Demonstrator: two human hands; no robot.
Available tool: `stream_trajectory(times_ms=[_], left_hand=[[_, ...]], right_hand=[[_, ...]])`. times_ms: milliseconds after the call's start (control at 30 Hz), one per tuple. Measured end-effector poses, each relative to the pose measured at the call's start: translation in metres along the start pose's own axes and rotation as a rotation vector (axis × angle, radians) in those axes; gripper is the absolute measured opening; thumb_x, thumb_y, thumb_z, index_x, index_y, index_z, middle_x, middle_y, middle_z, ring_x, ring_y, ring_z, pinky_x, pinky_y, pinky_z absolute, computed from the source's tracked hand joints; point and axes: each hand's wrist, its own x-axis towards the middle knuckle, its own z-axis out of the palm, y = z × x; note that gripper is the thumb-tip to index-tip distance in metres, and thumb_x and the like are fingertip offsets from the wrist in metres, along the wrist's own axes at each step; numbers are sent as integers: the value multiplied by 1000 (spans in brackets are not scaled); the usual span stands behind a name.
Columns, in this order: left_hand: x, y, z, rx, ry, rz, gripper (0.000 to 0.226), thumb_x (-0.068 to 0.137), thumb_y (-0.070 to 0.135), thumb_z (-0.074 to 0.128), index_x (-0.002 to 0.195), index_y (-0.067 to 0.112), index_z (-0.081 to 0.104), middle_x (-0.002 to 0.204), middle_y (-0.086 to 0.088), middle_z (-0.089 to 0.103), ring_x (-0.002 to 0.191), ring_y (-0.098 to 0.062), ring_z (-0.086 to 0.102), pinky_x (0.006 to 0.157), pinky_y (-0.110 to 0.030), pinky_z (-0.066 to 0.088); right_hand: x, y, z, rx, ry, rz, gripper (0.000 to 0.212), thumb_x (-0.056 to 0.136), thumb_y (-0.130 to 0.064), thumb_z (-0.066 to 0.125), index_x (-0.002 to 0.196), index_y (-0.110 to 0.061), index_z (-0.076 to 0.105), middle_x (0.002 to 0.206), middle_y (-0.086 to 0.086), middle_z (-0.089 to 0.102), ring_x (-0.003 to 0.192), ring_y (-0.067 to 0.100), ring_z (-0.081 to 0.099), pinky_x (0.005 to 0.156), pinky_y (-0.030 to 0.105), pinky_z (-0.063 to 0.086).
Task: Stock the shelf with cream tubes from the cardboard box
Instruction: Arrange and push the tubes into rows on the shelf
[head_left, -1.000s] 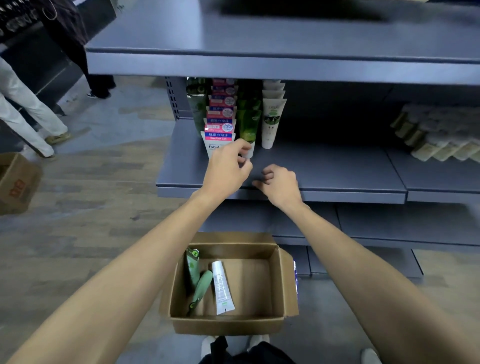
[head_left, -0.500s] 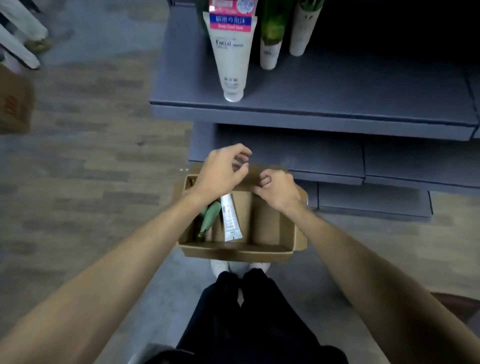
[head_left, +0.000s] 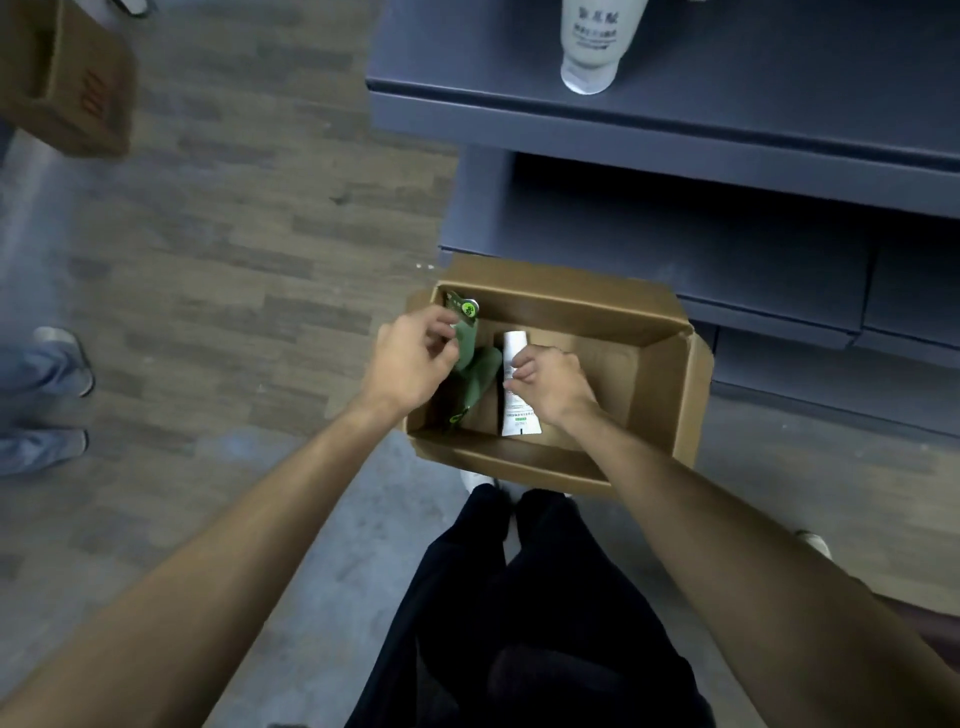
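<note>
— Looking down into the cardboard box (head_left: 670, 384) at mid-frame, I see my left hand (head_left: 410, 358) curled round a green tube (head_left: 475, 371). Which way does it lie?

— Its long axis runs top to bottom of the frame, leaning slightly left. The white tube (head_left: 516, 410) beside it lies parallel, cap toward the top.

— And my right hand (head_left: 550, 382)?

— Fingers bent, tips on the white tube; I can't tell whether they grip it. Upper right, the shelf (head_left: 727, 119) holds one pale tube (head_left: 595, 47).
</note>
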Motion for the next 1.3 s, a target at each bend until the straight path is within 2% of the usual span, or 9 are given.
stream_trajectory(times_ms=[133,267,433,700,833,933,1000,1133,1300], left_hand=[[-4,-13,-1,-12,-8,-26,27,87,11,66,114,16,69,101,2,74,81,-5,64,78,-2,45],[-8,-21,-2,-28,2,-30,29,87,13,66,115,18,69,102,2,74,86,-7,67,76,4,40],[-10,-21,-1,-40,4,-4,31,89,14,65,119,16,67,106,2,73,90,-3,64,77,9,36],[-9,-23,-3,-30,29,6,29,88,11,66,116,15,68,103,1,73,80,-2,64,73,6,40],[-3,-16,-7,-99,64,17,44,85,5,69,126,13,59,107,-2,67,73,3,62,72,-1,47],[6,0,-11,-132,30,68,56,82,7,75,132,17,54,114,3,62,84,-4,65,78,-8,49],[12,15,-14,-143,-11,113,47,81,7,77,125,12,60,107,5,65,87,-7,65,77,-3,47],[19,50,-18,-183,-49,222,25,78,4,78,102,3,70,94,-8,76,80,-9,70,81,-18,55],[24,94,-27,-205,-72,368,17,76,19,81,87,14,69,80,-1,76,75,-12,74,75,-41,61]], right_hand=[[16,-20,23,61,50,-26,32,84,-9,76,114,-2,66,101,13,69,94,23,67,68,-3,39],[36,-35,40,73,69,-34,33,82,-8,77,111,-4,63,98,6,67,88,17,63,74,6,41],[57,-30,58,36,128,0,30,73,-26,80,86,-28,53,90,4,72,86,26,69,81,40,57],[60,-21,58,69,139,-12,25,75,-23,79,96,-19,66,89,6,72,84,26,69,83,40,57],[33,-36,29,134,142,-83,24,81,-17,78,103,-16,70,91,7,75,90,24,70,90,37,56],[10,-46,-2,145,120,-140,25,85,-16,75,110,-17,71,93,-2,74,83,10,69,82,12,51],[-2,-48,-18,117,113,-165,26,86,-17,74,112,-18,71,94,-5,72,80,5,67,78,5,48],[-27,-50,-49,152,158,-210,31,85,-18,75,114,-19,69,101,2,75,91,11,71,94,36,56],[-61,-59,-98,179,278,-199,31,78,-21,82,106,-18,68,98,1,75,87,9,72,88,30,58]])
